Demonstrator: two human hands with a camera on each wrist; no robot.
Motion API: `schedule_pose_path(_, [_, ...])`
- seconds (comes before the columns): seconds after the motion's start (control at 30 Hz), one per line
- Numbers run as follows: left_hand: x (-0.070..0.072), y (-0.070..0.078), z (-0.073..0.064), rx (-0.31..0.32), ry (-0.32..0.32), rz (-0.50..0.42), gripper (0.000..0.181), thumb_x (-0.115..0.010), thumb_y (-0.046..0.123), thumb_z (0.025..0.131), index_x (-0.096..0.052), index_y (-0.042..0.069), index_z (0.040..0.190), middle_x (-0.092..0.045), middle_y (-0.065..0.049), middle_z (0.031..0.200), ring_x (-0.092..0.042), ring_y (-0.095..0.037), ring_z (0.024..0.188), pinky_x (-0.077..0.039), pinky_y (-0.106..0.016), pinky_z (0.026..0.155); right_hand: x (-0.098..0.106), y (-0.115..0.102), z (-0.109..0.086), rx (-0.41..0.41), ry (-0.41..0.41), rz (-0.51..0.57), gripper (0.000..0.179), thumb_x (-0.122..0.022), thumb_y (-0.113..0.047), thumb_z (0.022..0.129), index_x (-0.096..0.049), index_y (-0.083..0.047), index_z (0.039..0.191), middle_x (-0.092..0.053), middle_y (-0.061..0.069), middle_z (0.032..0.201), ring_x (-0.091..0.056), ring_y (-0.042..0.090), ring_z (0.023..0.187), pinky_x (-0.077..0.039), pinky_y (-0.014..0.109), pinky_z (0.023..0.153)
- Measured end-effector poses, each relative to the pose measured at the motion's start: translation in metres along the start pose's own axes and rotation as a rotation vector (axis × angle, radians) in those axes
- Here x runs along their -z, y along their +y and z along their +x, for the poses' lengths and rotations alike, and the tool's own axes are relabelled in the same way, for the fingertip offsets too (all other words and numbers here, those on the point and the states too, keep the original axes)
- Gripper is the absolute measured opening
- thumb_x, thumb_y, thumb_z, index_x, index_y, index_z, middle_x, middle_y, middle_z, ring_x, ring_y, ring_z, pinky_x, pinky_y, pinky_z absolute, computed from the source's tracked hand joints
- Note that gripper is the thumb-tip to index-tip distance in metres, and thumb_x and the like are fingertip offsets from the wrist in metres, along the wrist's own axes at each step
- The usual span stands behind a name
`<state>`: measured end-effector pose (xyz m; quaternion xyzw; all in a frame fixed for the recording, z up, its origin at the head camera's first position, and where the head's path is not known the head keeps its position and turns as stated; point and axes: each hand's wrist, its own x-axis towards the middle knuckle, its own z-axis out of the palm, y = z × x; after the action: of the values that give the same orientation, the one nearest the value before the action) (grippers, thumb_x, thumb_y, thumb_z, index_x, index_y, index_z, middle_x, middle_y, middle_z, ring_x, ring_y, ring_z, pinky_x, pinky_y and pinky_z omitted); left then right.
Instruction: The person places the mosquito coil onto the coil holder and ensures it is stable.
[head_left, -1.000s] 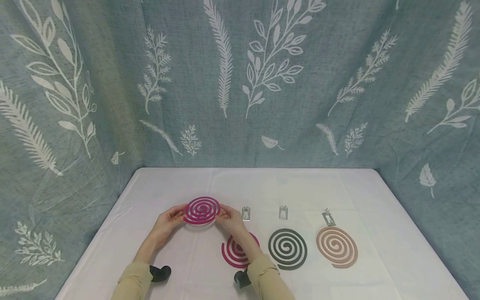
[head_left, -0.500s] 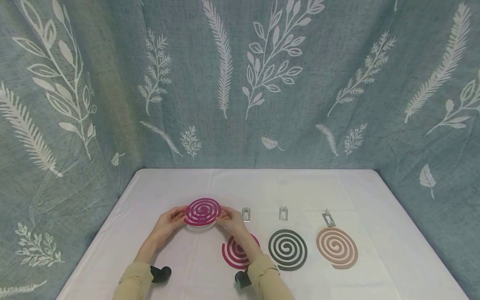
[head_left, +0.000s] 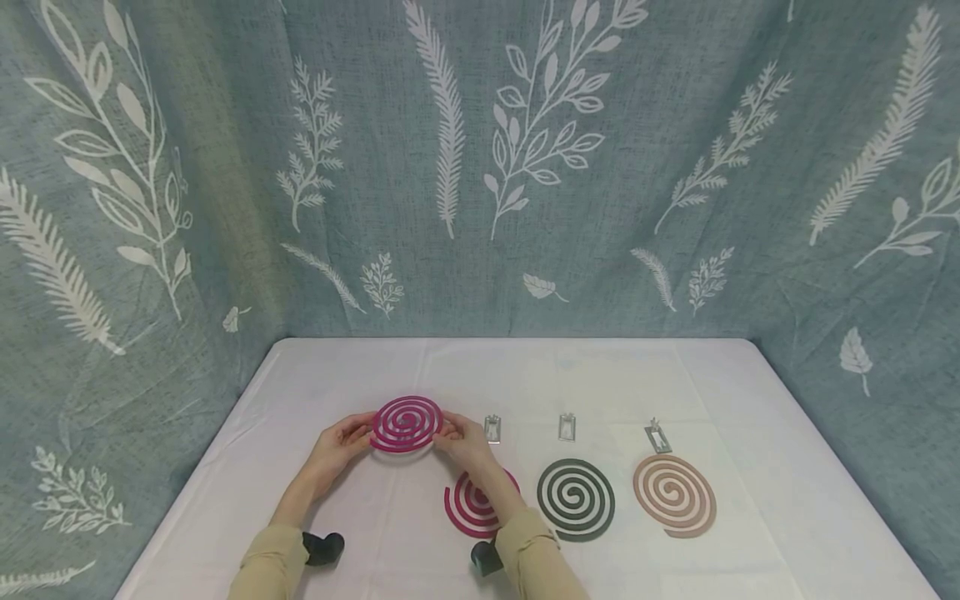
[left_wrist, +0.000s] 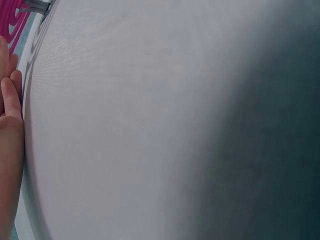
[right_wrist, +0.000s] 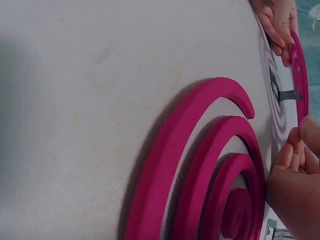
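Note:
A magenta mosquito coil (head_left: 407, 422) is held level a little above the white table. My left hand (head_left: 333, 454) pinches its left edge. At the opposite edge my right hand (head_left: 467, 446) pinches it between thumb and fingers. Under its middle, a small metal stand (right_wrist: 289, 95) reaches up to the coil (right_wrist: 299, 70) in the right wrist view. Only part of that coil (left_wrist: 7, 20) and of the left hand (left_wrist: 11, 95) shows in the left wrist view. A second magenta coil (right_wrist: 155, 185) lies flat below the right forearm, which hides part of it in the head view.
Right of my hands lie a dark green coil (head_left: 574, 497) and a tan coil (head_left: 672, 492). Behind the coils are three small metal stands (head_left: 567, 427) in a row. Black wrist devices (head_left: 324, 549) show beside both sleeves. A patterned curtain (head_left: 510, 292) encloses the table (head_left: 360, 367).

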<state>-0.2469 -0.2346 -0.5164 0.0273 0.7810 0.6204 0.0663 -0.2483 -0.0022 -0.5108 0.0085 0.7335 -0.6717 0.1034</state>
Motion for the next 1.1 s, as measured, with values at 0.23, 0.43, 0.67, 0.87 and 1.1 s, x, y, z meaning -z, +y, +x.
schedule_pose_path(0.23, [-0.0004,-0.0006,0.0002,-0.002,-0.004,0.002,0.050,-0.057,0.010,0.094,-0.040,-0.010,0.136,-0.040,-0.029,0.141,-0.047,0.021,0.099,-0.040,-0.002,0.091,-0.0006,0.0017,0.0019,0.017,-0.002,0.008,0.051,-0.067,-0.001,0.082,-0.053,0.000,0.131,-0.055,-0.001,0.083,-0.045,0.007,0.070,-0.039,0.012,0.059])
schedule_pose_path(0.43, [0.0000,-0.0022,0.0006,-0.027,-0.001,-0.013,0.048,-0.057,0.006,0.093,-0.041,-0.010,0.135,-0.042,-0.030,0.139,-0.049,0.019,0.099,-0.040,-0.002,0.090,-0.0014,0.0015,0.0017,0.024,0.001,0.010,0.051,-0.067,0.000,0.082,-0.053,-0.001,0.131,-0.055,0.000,0.084,-0.046,0.007,0.070,-0.039,0.012,0.060])
schedule_pose_path(0.67, [0.0003,-0.0036,0.0016,-0.026,0.009,-0.029,0.048,-0.059,0.005,0.092,-0.042,-0.011,0.134,-0.044,-0.030,0.137,-0.050,0.018,0.098,-0.041,-0.003,0.090,-0.0010,0.0007,0.0007,0.012,0.003,0.008,0.051,-0.067,-0.001,0.082,-0.053,-0.002,0.132,-0.055,0.000,0.083,-0.046,0.007,0.071,-0.039,0.013,0.059])
schedule_pose_path(0.87, [-0.0008,-0.0012,0.0000,-0.008,0.013,-0.011,0.048,-0.058,0.007,0.093,-0.042,-0.010,0.135,-0.043,-0.029,0.138,-0.049,0.019,0.098,-0.041,-0.002,0.089,-0.0010,0.0012,0.0015,0.002,0.010,0.014,0.051,-0.067,0.000,0.083,-0.053,-0.001,0.132,-0.055,-0.001,0.083,-0.046,0.007,0.070,-0.039,0.013,0.059])
schedule_pose_path(1.1, [-0.0006,0.0004,0.0005,0.002,0.012,-0.004,0.049,-0.059,0.009,0.092,-0.042,-0.009,0.135,-0.043,-0.029,0.139,-0.048,0.020,0.097,-0.040,-0.002,0.090,0.0002,0.0008,0.0018,-0.005,0.017,-0.001,0.052,-0.067,-0.002,0.082,-0.052,-0.002,0.132,-0.057,0.000,0.086,-0.046,0.007,0.071,-0.039,0.015,0.061])
